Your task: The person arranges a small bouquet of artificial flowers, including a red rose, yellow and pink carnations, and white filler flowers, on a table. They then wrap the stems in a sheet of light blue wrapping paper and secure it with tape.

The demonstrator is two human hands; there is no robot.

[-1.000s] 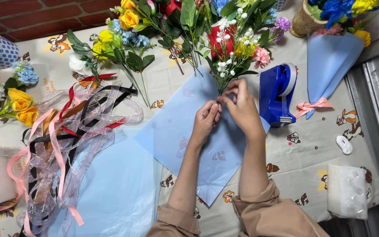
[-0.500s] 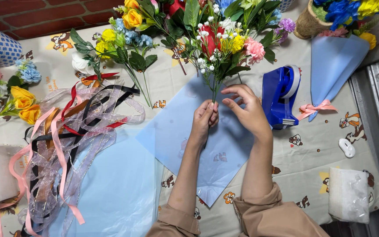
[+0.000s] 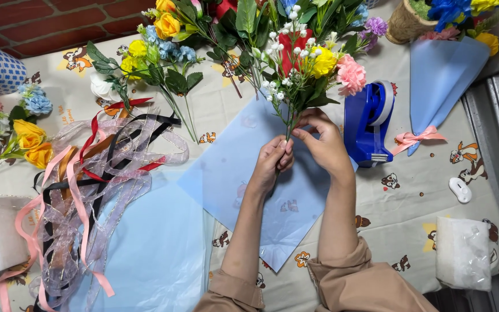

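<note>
Both hands meet over a blue paper sheet [image 3: 244, 173] at the table's centre, gripping the stems of a small bouquet [image 3: 307, 63] whose red, yellow, pink and white blooms point to the far side. The left hand [image 3: 272, 162] is closed around the stem ends; the right hand [image 3: 324, 144] pinches them just above with curled fingers. A blue tape dispenser [image 3: 368, 124] stands just right; tangled ribbons [image 3: 82, 185] lie at left.
</note>
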